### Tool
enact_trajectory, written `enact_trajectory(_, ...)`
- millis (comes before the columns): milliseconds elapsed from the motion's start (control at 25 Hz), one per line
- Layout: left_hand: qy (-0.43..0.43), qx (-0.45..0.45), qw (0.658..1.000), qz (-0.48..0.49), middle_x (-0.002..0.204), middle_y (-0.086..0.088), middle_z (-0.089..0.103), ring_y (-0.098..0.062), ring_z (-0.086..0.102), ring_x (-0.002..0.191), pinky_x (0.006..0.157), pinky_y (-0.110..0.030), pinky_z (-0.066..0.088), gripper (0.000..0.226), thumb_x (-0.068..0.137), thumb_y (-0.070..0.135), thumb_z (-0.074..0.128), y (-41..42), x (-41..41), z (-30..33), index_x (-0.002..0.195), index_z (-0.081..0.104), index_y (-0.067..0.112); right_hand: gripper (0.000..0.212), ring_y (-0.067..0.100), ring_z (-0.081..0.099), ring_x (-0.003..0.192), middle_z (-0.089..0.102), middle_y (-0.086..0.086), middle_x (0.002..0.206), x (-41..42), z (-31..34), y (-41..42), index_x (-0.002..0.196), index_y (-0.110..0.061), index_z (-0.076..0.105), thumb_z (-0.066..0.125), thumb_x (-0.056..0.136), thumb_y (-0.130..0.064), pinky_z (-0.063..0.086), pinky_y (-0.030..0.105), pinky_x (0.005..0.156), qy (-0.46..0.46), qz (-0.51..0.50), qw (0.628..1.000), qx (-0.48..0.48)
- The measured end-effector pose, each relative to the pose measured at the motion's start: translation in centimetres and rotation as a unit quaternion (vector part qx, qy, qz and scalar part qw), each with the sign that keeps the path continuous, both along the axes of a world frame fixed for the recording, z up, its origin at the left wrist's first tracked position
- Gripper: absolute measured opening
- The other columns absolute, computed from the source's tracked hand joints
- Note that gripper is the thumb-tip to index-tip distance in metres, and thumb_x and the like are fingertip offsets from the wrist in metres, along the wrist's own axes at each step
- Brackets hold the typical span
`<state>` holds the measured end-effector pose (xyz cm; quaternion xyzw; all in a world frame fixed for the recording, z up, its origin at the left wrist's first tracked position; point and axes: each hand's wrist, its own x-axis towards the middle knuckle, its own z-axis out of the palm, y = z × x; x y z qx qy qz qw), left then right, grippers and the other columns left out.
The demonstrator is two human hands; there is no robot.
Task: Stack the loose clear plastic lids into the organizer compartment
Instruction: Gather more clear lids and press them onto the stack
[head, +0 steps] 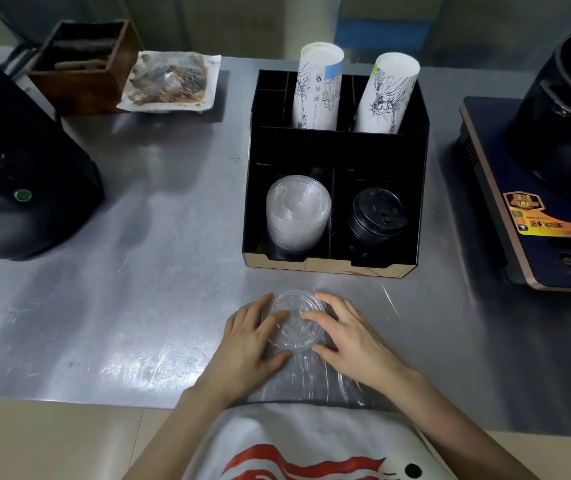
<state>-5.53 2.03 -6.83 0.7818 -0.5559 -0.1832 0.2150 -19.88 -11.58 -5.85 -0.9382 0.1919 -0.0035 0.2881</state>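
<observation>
Two hands (249, 341) (353, 341) grip clear lids (294, 323); organizer (422, 174): two cup stacks.

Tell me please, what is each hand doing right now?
Left hand: closed on the clear lids' left side.
Right hand: closed on their right side.

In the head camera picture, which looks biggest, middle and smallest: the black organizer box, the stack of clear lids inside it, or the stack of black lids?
1. Black organizer box, by far the largest.
2. Stack of clear lids in its front left compartment.
3. Stack of black lids in the front right compartment. It looks only a little smaller than the clear stack.
</observation>
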Motion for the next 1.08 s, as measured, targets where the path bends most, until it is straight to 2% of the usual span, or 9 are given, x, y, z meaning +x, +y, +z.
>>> enact_trajectory(160, 0.062, -0.018, 0.998, 0.015, 0.14, -0.009, 0.037, -0.022, 0.033, 0.125, 0.1, -0.029, 0.025, 0.052, 0.075, 0.033, 0.068, -0.1, 0.7, 0.6, 0.122, 0.047, 0.024, 0.034, 0.018, 0.04, 0.123, 0.039, 0.008, 0.135, -0.3, 0.7, 0.0, 0.118, -0.017, 0.051, 0.057, 0.085, -0.016, 0.029, 0.02, 0.1, -0.049, -0.018, 0.998, 0.028)
enact_trajectory(280, 0.112, -0.047, 0.992, 0.03, 0.136, 0.006, 0.032, -0.005, 0.026, 0.123, 0.098, -0.014, 0.02, 0.046, 0.078, 0.034, 0.065, -0.3, 0.8, 1.2, 0.12, 0.046, 0.03, 0.033, 0.012, 0.04, 0.12, 0.045, 0.005, 0.13, -0.4, 1.3, 0.0, 0.115, -0.019, 0.053, 0.06, 0.083, -0.018, 0.029, 0.013, 0.096, -0.077, -0.021, 0.996, 0.051)
enact_trajectory(360, 0.127, -0.054, 0.99, 0.039, 0.132, 0.012, 0.031, -0.001, 0.027, 0.121, 0.096, -0.007, 0.018, 0.044, 0.078, 0.034, 0.064, -0.4, 0.7, 1.6, 0.118, 0.047, 0.032, 0.033, 0.01, 0.039, 0.12, 0.048, 0.003, 0.126, -0.5, 1.7, -0.1, 0.114, -0.019, 0.055, 0.062, 0.082, -0.018, 0.036, 0.021, 0.097, -0.094, -0.027, 0.994, 0.051)
enact_trajectory(520, 0.153, -0.075, 0.984, 0.048, 0.131, 0.011, 0.038, -0.005, 0.035, 0.12, 0.095, 0.001, 0.017, 0.041, 0.077, 0.042, 0.059, -0.5, 0.6, 2.8, 0.116, 0.049, 0.033, 0.025, 0.015, 0.044, 0.119, 0.056, 0.004, 0.119, -0.3, 2.6, -0.4, 0.108, -0.017, 0.06, 0.06, 0.083, -0.02, 0.045, 0.036, 0.095, -0.147, -0.047, 0.988, 0.029)
enact_trajectory(640, 0.153, -0.097, 0.982, 0.045, 0.131, 0.014, 0.04, -0.001, 0.035, 0.12, 0.096, -0.001, 0.019, 0.039, 0.077, 0.046, 0.059, -0.8, 0.9, 3.8, 0.114, 0.049, 0.038, 0.024, 0.019, 0.044, 0.12, 0.057, 0.005, 0.118, 0.0, 3.3, -0.6, 0.106, -0.015, 0.061, 0.06, 0.082, -0.019, 0.044, 0.036, 0.096, -0.174, -0.049, 0.983, 0.021)
enact_trajectory(800, 0.124, -0.115, 0.985, 0.029, 0.129, 0.02, 0.035, 0.001, 0.033, 0.119, 0.099, -0.003, 0.019, 0.042, 0.075, 0.05, 0.056, -1.6, 1.6, 4.9, 0.114, 0.045, 0.041, 0.024, 0.02, 0.044, 0.12, 0.057, 0.006, 0.118, 0.6, 4.3, -1.4, 0.106, -0.013, 0.061, 0.061, 0.082, -0.017, 0.035, 0.027, 0.102, -0.198, -0.047, 0.979, 0.0)
enact_trajectory(960, 0.114, -0.128, 0.985, 0.028, 0.131, 0.013, 0.04, -0.003, 0.036, 0.12, 0.1, -0.009, 0.023, 0.041, 0.077, 0.047, 0.057, -2.6, 2.3, 6.0, 0.115, 0.045, 0.04, 0.025, 0.02, 0.043, 0.122, 0.056, 0.005, 0.12, 1.4, 5.1, -2.4, 0.107, -0.012, 0.061, 0.061, 0.082, -0.016, 0.034, 0.025, 0.101, -0.205, -0.052, 0.977, -0.009)
enact_trajectory(1080, 0.099, -0.136, 0.985, 0.032, 0.132, 0.006, 0.042, -0.009, 0.038, 0.121, 0.101, -0.019, 0.027, 0.041, 0.078, 0.042, 0.06, -3.5, 2.9, 6.7, 0.116, 0.051, 0.029, 0.025, 0.023, 0.044, 0.121, 0.057, 0.009, 0.119, 2.0, 5.7, -3.4, 0.106, -0.009, 0.062, 0.062, 0.082, -0.013, 0.032, 0.025, 0.104, -0.215, -0.047, 0.975, -0.022)
